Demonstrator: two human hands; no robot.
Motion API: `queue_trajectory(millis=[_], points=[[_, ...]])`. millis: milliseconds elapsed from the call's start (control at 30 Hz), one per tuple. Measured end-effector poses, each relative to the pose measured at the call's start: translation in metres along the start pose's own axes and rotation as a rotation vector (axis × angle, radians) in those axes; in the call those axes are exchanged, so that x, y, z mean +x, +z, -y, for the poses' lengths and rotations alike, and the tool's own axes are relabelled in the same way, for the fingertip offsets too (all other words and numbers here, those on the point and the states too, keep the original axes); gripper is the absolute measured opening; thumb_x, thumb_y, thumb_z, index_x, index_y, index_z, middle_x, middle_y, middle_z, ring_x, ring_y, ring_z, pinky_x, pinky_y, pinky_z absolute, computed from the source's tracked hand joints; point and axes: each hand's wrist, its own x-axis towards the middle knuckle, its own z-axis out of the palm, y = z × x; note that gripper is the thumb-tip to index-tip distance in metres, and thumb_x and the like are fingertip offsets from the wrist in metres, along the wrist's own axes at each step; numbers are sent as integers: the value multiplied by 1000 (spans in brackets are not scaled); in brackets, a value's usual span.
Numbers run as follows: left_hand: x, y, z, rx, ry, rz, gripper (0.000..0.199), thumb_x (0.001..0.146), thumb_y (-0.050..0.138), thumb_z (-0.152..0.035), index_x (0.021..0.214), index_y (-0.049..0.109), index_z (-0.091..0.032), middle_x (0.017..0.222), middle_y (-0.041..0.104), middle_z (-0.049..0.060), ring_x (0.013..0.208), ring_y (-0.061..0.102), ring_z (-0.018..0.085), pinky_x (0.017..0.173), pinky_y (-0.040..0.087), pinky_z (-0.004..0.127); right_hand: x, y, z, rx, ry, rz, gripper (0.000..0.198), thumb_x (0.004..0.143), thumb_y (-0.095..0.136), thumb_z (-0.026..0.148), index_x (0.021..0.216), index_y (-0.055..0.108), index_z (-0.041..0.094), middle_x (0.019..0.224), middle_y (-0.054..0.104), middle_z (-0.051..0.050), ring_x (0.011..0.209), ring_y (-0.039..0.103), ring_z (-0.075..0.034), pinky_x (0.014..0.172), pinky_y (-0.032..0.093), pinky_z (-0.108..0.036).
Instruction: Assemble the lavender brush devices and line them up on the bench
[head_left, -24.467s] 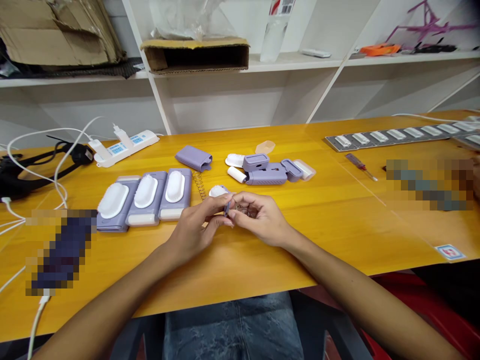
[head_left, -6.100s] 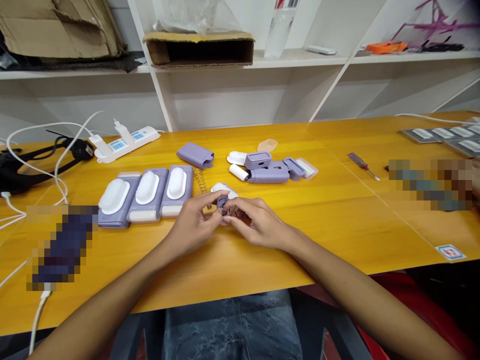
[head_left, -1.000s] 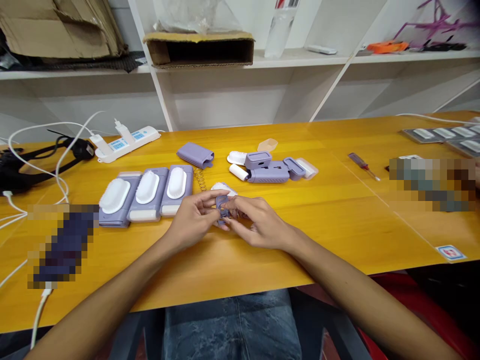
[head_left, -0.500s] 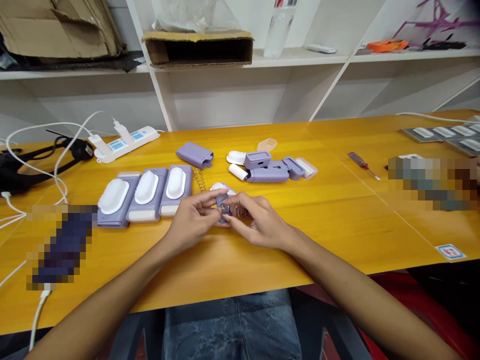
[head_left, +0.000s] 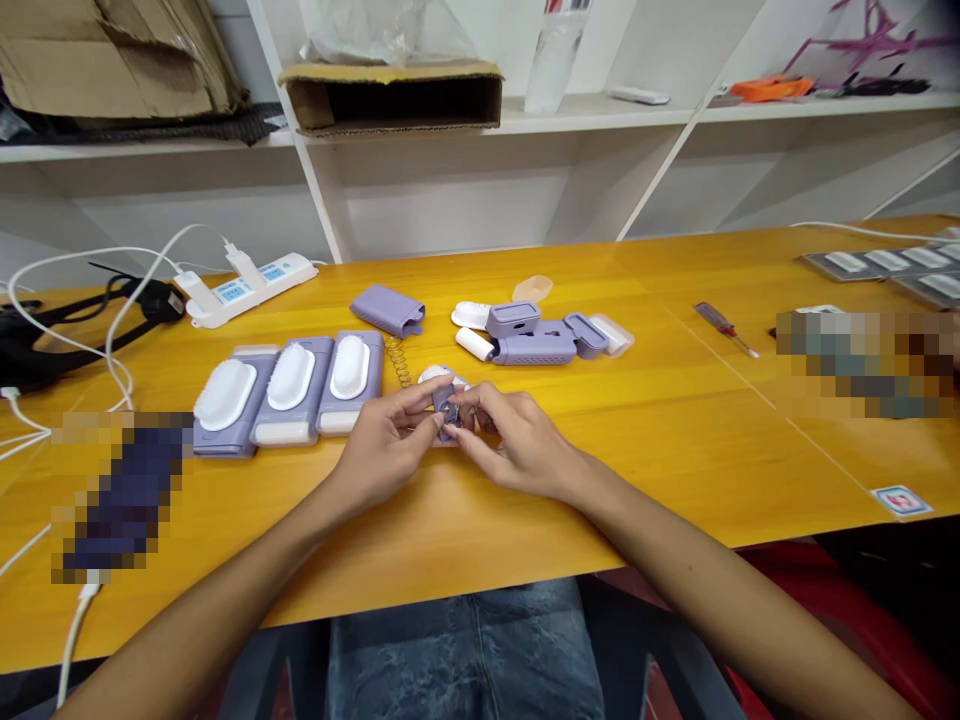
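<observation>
Between my two hands is a small purple plastic part [head_left: 448,408], with what looks like a bit of metal at its middle. My left hand [head_left: 386,435] pinches its left side with thumb and fingers. From the right, my right hand [head_left: 514,435] grips the same part with its fingertips. Just behind the fingers sits a white-bristled brush piece [head_left: 435,374], mostly covered by my hands. A thin coiled spring [head_left: 399,362] lies beyond my left fingers. Left of my left hand are purple cases with white brush heads [head_left: 291,376], side by side.
Behind my hands lie an empty purple shell [head_left: 388,310], an opened purple case [head_left: 536,345] and a clear cap [head_left: 534,289]. A screwdriver [head_left: 726,328] rests to the right. At the left are a power strip [head_left: 255,288], white cables and a blurred dark object [head_left: 131,495].
The small purple part has turned slightly between my fingertips. Both hands stay in nearly the same place, and the view has shifted very little.
</observation>
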Motion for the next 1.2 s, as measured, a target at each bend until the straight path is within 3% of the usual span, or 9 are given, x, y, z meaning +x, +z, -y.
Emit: queue_trajectory(millis=[267, 467, 667, 933, 1200], points=[[0, 0, 8, 102, 73, -26, 53, 99, 71, -29, 149, 67, -14, 141, 77, 16, 124, 78, 29, 107, 67, 46, 1, 1, 0, -95, 6, -2, 19, 105, 62, 26, 122, 56, 19, 88, 78, -6, 64, 68, -18, 63, 47, -30], [-1, 0, 14, 223, 166, -73, 49, 101, 69, -29, 148, 69, -17, 143, 76, 14, 122, 79, 29, 108, 66, 47, 0, 1, 1, -103, 19, -17, 18, 105, 62, 26, 121, 57, 19, 90, 77, -5, 65, 67, -17, 63, 47, -30], [-1, -4, 14, 309, 225, -78, 44, 103, 69, -26, 146, 72, -21, 144, 75, 11, 127, 77, 28, 109, 66, 45, 1, 0, 1, -5, 58, -26, 18, 104, 62, 26, 121, 56, 21, 86, 74, -2, 55, 58, -13, 55, 41, -28], [1, -9, 9, 449, 395, -51, 43, 105, 62, -19, 146, 72, -25, 146, 75, 8, 133, 74, 26, 122, 57, 46, 0, 0, 1, 144, 145, -30, 22, 100, 68, 22, 119, 58, 23, 84, 72, 0, 61, 60, -15, 59, 43, -29], [0, -8, 10, 459, 434, -73, 40, 106, 61, -16, 142, 75, -27, 144, 76, 6, 137, 72, 24, 123, 56, 45, 2, -1, 2, 279, 247, -13, 21, 99, 71, 25, 115, 59, 22, 78, 67, 3, 58, 54, -13, 57, 42, -28]])
